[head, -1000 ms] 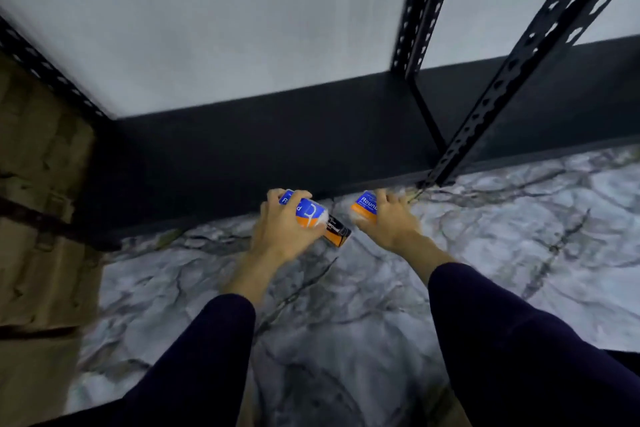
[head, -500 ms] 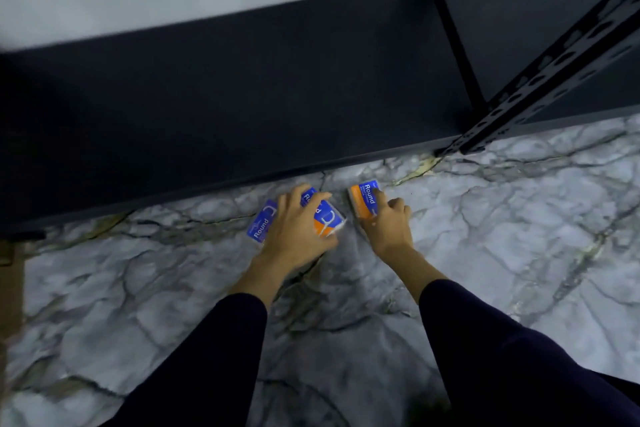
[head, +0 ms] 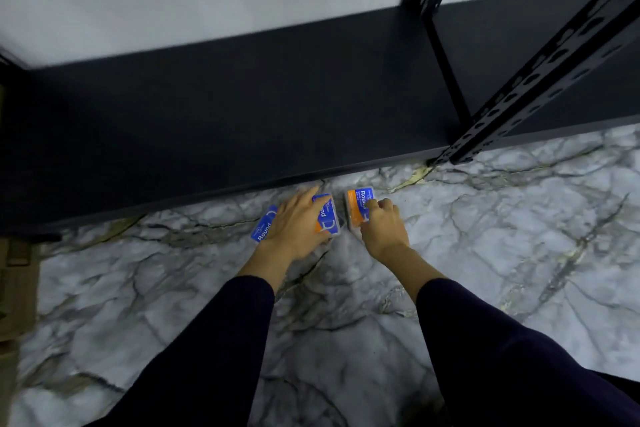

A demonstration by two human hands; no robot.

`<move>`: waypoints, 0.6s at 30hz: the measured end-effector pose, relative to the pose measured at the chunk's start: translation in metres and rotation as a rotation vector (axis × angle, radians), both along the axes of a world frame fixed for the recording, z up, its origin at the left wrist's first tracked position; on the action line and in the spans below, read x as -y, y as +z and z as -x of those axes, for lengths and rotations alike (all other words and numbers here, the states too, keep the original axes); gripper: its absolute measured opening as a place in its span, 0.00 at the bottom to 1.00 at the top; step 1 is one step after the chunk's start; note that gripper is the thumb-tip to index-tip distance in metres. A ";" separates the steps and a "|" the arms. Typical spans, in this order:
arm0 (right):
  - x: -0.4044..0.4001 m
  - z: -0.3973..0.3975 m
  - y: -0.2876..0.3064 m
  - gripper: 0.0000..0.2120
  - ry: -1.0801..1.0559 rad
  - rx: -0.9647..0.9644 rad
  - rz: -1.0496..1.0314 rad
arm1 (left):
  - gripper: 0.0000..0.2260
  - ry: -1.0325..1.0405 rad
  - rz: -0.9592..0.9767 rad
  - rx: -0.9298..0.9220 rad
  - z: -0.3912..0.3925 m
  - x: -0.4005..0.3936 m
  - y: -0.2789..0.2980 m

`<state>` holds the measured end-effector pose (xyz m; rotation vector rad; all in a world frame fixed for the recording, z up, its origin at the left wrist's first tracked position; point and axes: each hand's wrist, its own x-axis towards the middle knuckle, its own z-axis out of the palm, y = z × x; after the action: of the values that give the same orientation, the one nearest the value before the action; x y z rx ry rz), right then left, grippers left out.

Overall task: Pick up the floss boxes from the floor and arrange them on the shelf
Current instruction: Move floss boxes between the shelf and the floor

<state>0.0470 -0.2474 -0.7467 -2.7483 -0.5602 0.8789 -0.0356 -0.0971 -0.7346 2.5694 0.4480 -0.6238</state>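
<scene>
The black shelf [head: 242,107] fills more of the upper frame than half a second ago. At centre, the left hand [head: 298,225] still covers two floss boxes [head: 327,218] on the marble floor [head: 485,236]; the right hand [head: 382,232] pinches a third box [head: 360,204].

Stockroom or shop backroom: black slotted-steel shelving [head: 540,69], marble-look floor [head: 519,236], cardboard carton [head: 14,288] at left.
</scene>
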 end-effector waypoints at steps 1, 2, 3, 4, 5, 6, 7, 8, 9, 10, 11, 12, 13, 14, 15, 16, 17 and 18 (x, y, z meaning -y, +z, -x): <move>-0.002 0.000 0.012 0.20 0.035 0.010 0.009 | 0.30 0.039 0.015 0.017 0.001 -0.001 0.011; -0.003 0.000 0.026 0.18 0.060 0.028 0.012 | 0.24 0.070 0.026 0.033 0.002 -0.002 0.023; -0.005 0.000 0.042 0.17 0.070 0.040 0.013 | 0.19 0.097 0.034 0.036 0.002 -0.003 0.038; -0.006 0.000 0.060 0.15 0.073 0.048 0.004 | 0.15 0.120 0.037 0.035 0.003 -0.003 0.054; -0.008 0.000 0.078 0.14 0.074 0.055 -0.010 | 0.13 0.138 0.026 0.038 0.004 -0.004 0.072; -0.009 -0.001 0.097 0.13 0.074 0.062 -0.028 | 0.12 0.147 0.005 0.050 0.005 -0.004 0.091; -0.009 0.000 0.116 0.13 0.069 0.067 -0.047 | 0.11 0.146 -0.018 0.067 0.005 -0.004 0.111; -0.010 0.000 0.136 0.13 0.070 0.076 -0.067 | 0.11 0.136 -0.036 0.087 0.006 -0.004 0.132; -0.010 0.000 0.156 0.13 0.077 0.087 -0.082 | 0.11 0.123 -0.055 0.102 0.007 -0.004 0.154; -0.009 0.001 0.178 0.13 0.086 0.102 -0.095 | 0.10 0.108 -0.079 0.117 0.008 -0.002 0.176; -0.007 0.003 0.202 0.12 0.094 0.117 -0.109 | 0.10 0.092 -0.114 0.128 0.010 -0.001 0.200; -0.006 0.004 0.226 0.12 0.105 0.130 -0.123 | 0.10 0.067 -0.158 0.133 0.011 0.001 0.222; -0.005 0.004 0.248 0.13 0.119 0.144 -0.133 | 0.10 0.031 -0.214 0.135 0.012 0.002 0.243; -0.003 0.006 0.273 0.13 0.140 0.172 -0.144 | 0.10 -0.006 -0.277 0.144 0.014 0.005 0.266; 0.000 0.007 0.298 0.13 0.158 0.203 -0.154 | 0.10 -0.031 -0.332 0.158 0.016 0.007 0.289; 0.002 0.008 0.322 0.13 0.171 0.238 -0.169 | 0.10 -0.044 -0.376 0.184 0.018 0.009 0.312; 0.004 0.010 0.347 0.13 0.179 0.271 -0.187 | 0.10 -0.047 -0.411 0.219 0.019 0.011 0.335; 0.007 0.012 0.371 0.13 0.184 0.305 -0.205 | 0.11 -0.040 -0.441 0.261 0.021 0.014 0.359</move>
<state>0.0349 -0.2541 -0.3756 -2.6855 -0.9140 0.4060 -0.0570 -0.1108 -0.3758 3.0283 0.4880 -0.2084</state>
